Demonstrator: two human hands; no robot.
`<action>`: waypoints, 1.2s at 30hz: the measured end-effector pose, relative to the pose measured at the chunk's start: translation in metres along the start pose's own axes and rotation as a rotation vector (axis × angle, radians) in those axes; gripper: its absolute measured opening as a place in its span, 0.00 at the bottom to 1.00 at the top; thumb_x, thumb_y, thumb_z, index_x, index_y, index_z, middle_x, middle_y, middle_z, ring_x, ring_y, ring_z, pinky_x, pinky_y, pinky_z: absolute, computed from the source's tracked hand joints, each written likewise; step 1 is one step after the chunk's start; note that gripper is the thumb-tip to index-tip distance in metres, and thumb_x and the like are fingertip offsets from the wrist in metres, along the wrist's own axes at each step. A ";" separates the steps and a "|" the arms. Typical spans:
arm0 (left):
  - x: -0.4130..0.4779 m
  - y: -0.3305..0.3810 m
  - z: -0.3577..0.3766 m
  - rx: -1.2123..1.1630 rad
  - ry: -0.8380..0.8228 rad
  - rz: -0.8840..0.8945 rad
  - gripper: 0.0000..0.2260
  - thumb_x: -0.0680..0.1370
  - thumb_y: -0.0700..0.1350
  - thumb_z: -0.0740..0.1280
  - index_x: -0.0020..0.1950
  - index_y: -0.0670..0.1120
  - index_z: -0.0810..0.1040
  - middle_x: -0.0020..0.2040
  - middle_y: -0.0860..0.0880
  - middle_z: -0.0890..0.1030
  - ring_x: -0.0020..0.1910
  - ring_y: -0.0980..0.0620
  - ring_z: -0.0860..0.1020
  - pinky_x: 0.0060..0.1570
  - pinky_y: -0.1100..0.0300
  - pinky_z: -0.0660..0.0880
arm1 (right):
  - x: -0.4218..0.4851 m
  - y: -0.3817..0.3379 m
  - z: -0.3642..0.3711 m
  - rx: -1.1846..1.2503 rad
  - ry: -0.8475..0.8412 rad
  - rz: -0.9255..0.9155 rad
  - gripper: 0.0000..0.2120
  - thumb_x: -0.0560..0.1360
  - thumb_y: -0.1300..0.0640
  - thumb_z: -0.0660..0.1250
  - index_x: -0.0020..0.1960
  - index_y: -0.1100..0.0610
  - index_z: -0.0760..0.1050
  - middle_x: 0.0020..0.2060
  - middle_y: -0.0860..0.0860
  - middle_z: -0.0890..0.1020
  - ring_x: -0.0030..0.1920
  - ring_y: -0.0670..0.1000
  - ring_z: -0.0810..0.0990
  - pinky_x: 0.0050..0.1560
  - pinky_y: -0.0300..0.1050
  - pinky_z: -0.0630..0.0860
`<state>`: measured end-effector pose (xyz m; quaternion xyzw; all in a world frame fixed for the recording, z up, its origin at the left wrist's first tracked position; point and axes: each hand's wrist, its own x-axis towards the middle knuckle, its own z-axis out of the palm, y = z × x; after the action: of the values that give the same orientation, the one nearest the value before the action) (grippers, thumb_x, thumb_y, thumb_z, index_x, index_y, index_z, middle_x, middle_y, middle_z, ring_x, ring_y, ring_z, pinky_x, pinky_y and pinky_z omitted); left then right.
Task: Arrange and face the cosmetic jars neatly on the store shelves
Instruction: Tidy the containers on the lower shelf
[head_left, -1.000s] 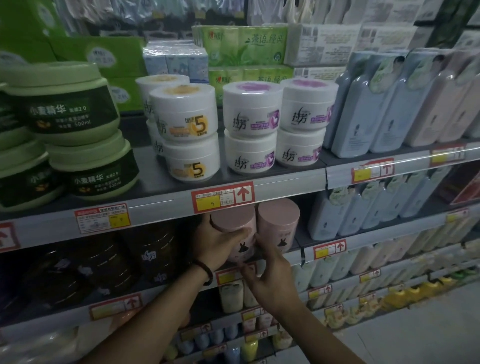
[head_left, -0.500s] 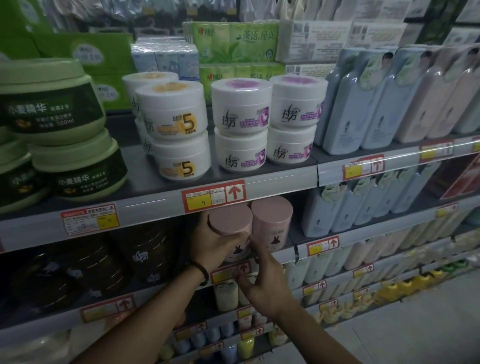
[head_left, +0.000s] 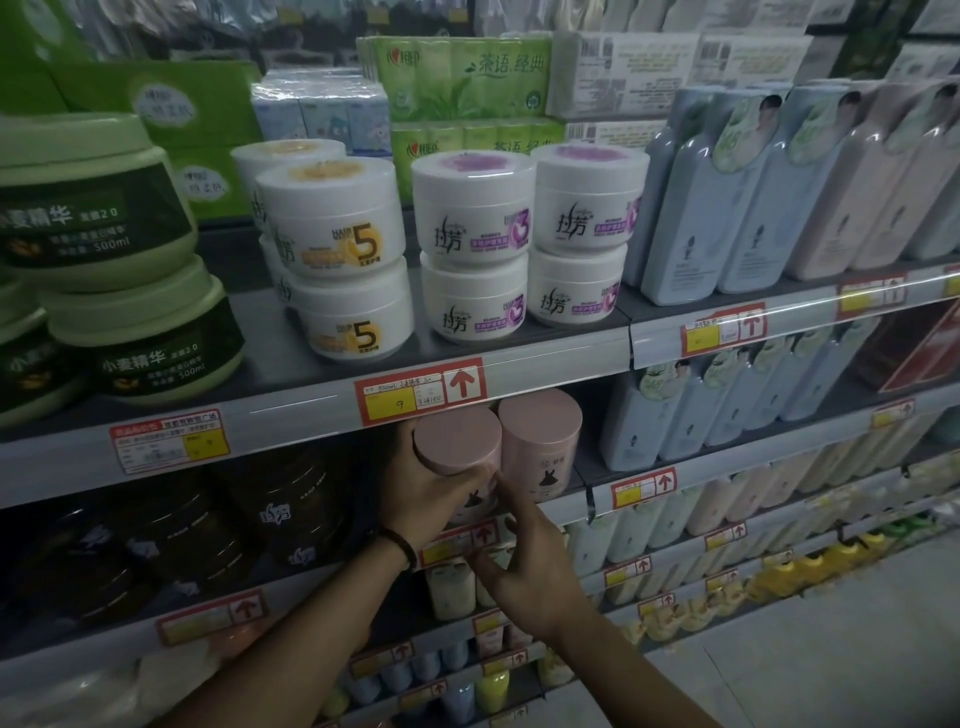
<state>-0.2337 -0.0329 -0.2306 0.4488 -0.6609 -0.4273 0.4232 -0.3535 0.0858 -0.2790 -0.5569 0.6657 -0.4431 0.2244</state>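
I see left hand (head_left: 426, 499) wrapped round pale pink cylindrical plastic jar (head_left: 457, 441), front of second grey metal shelf (head_left: 571, 504). Right hand (head_left: 530, 566) just below, index fingertip on jar front, gripping nothing. Matching pink twin jar (head_left: 543, 441) just beside, right.

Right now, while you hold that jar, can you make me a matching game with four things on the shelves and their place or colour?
Things:
1. left pink jar
2. jars marked 5
3. green-lidded jars
4. tall pale blue bottles

Clues:
A. orange label
B. far left of the view
C. gripped by the left hand
D. just right of the purple-labelled jars

Pairs: 1-C, 2-A, 3-B, 4-D.
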 end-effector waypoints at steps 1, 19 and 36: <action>0.000 -0.001 0.000 0.005 0.000 0.000 0.42 0.65 0.45 0.86 0.74 0.51 0.71 0.62 0.61 0.77 0.65 0.57 0.76 0.56 0.72 0.72 | 0.000 0.000 0.000 0.001 0.004 0.003 0.40 0.76 0.53 0.76 0.84 0.49 0.62 0.72 0.45 0.78 0.69 0.42 0.76 0.65 0.23 0.67; -0.007 0.008 0.000 0.018 -0.034 -0.043 0.43 0.69 0.48 0.85 0.78 0.51 0.66 0.68 0.58 0.75 0.67 0.59 0.74 0.52 0.80 0.69 | 0.004 -0.023 -0.027 0.064 0.094 0.036 0.25 0.77 0.63 0.73 0.69 0.43 0.75 0.59 0.36 0.84 0.60 0.38 0.81 0.56 0.27 0.75; -0.074 0.083 -0.001 0.240 -0.042 0.004 0.46 0.72 0.63 0.73 0.84 0.59 0.51 0.78 0.62 0.51 0.79 0.56 0.50 0.76 0.52 0.60 | 0.014 -0.091 -0.119 0.246 0.333 -0.062 0.15 0.80 0.57 0.75 0.65 0.47 0.82 0.55 0.39 0.87 0.59 0.39 0.84 0.57 0.35 0.82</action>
<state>-0.2345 0.0570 -0.1648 0.4858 -0.7170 -0.3536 0.3535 -0.4026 0.1139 -0.1393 -0.4646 0.6170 -0.6136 0.1639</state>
